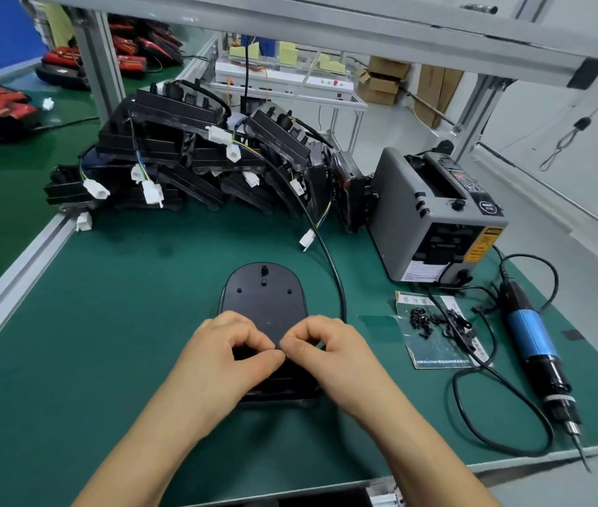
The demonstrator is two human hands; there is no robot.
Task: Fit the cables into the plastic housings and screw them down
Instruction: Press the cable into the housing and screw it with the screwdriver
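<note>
A black plastic housing [264, 298] lies flat on the green mat in front of me, its rounded end pointing away. A black cable [330, 265] runs from the pile behind it and curves down to the housing's right side. My left hand [222, 354] and my right hand [321, 351] sit over the near half of the housing with fingers curled, thumb and forefinger tips meeting at the middle. They seem to pinch something small and dark there; what it is stays hidden. Loose black screws [432, 322] lie on a booklet to the right.
A pile of black housings with white connectors [187, 159] fills the back of the bench. A grey tape dispenser [432, 214] stands at the right. An electric screwdriver with a blue grip [535, 356] lies near the right edge, its cord looping on the mat.
</note>
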